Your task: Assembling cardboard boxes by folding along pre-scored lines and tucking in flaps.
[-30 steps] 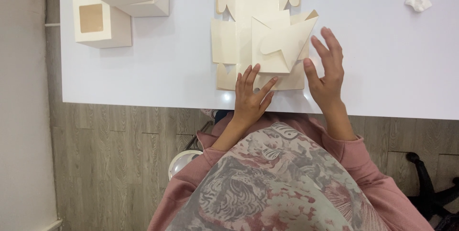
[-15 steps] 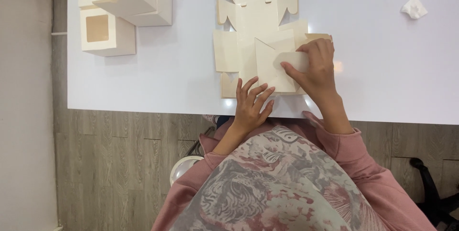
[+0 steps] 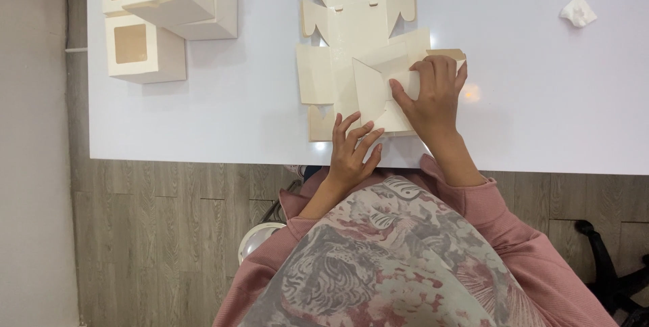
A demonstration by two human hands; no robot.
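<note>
Right hand (image 3: 433, 94) presses a folded flap of the flat cream box blank (image 3: 358, 63) down on the bench (image 3: 541, 97), left hand (image 3: 351, 151) spread open beside it pinning the near edge so it holds the crease.

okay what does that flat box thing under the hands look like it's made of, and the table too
Flat box blank: looks like thin cream card, matte; it holds sharp creases and die-cut tabs, and has a window opening. Table: smooth white top, slightly glossy, since a soft light spot shows beside the right hand; laminate or painted board, cannot tell which.
</note>
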